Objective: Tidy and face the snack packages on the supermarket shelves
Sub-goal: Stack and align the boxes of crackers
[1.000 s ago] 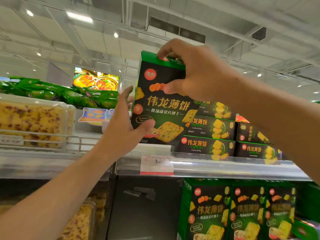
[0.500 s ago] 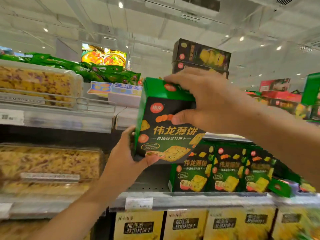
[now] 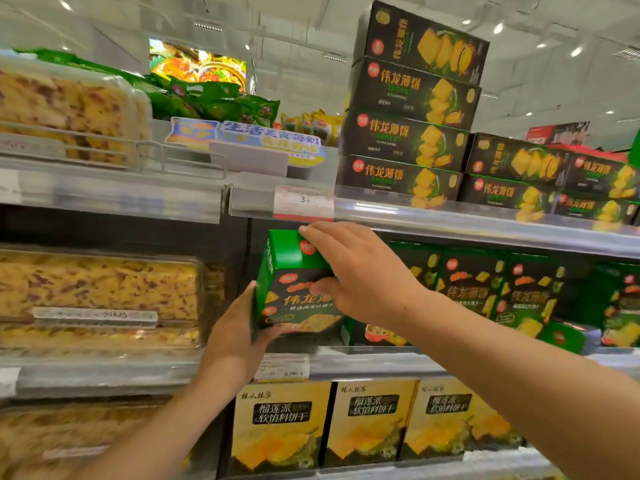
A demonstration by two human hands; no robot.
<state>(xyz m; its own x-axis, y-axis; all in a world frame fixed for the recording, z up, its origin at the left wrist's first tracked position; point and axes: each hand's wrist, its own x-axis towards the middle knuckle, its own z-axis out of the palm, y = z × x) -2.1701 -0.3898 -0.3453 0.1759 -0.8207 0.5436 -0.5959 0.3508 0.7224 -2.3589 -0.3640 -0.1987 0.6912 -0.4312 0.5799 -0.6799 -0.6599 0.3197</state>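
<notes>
Head view: both hands clamp the green-and-black cardboard cracker box at the middle shelf's left end, left hand underneath, right hand on top. Pushed in askew, it could topple neighbouring matching boxes.

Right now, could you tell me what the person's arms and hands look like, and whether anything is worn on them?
Both forearms are bare as far as the picture shows, with no sleeve in view. The left hand and the right hand carry no glove, ring, watch or bracelet that I can see. Motion blur softens the finer detail.
</notes>
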